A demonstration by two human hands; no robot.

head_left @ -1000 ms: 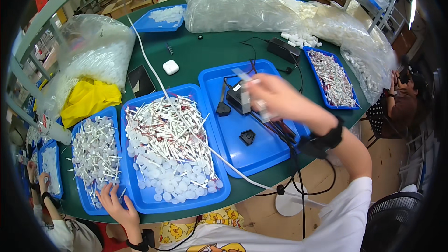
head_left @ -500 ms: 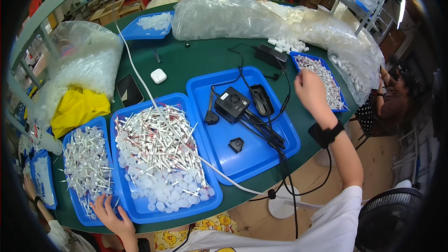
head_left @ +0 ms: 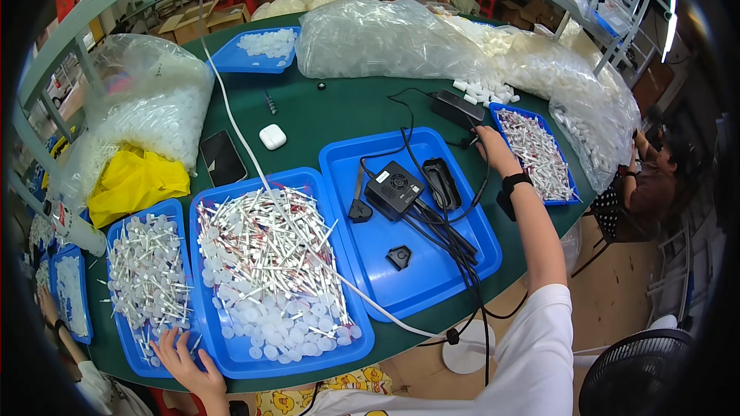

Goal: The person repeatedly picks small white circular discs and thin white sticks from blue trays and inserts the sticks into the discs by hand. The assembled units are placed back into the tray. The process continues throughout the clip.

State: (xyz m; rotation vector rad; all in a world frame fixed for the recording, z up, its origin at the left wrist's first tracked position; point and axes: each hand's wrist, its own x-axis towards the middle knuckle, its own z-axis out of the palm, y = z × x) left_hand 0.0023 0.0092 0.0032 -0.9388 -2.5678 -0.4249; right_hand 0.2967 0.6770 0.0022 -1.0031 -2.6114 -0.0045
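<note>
My left hand [head_left: 189, 366] lies with its fingers spread over the near rim of the narrow blue tray [head_left: 190, 281], which holds white sticks and translucent round caps. Beside it, a larger blue tray [head_left: 358, 343] carries a heap of white and red sticks [head_left: 266, 239] and a pile of translucent discs [head_left: 293, 327]. My right hand [head_left: 499, 152], a black band on its wrist, is at the far right, fingers curled around a black cable [head_left: 488, 173] near a black power adapter [head_left: 457, 108]. The fingertips are partly hidden.
A third blue tray [head_left: 416, 300] holds a black fan box [head_left: 395, 189], a black case [head_left: 442, 183] and bundled cables. A small blue tray [head_left: 572, 185] of sticks stands at right. Large plastic bags [head_left: 370, 38] line the far edge. A white cord [head_left: 240, 135] crosses the table. Other people sit nearby.
My right hand has come down from above the small right tray to the black cable, left of that tray. My left hand stays at the narrow tray. The view has shifted slightly.
</note>
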